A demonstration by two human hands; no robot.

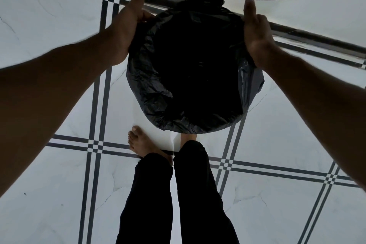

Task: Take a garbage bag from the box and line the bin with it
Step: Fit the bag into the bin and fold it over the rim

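A black bag [190, 69] is being held over the round bin [198, 61] at the upper centre of the frame, its crinkled plastic draped round the rim. The bag's edge is being gripped by the left hand [128, 25] at the rim's left side and by the right hand [256, 31] at its right side, fingers hooked over the plastic. Bare feet [140, 140] and dark trousers [174, 194] are being shown at lower centre on the white tiled floor [49, 184].
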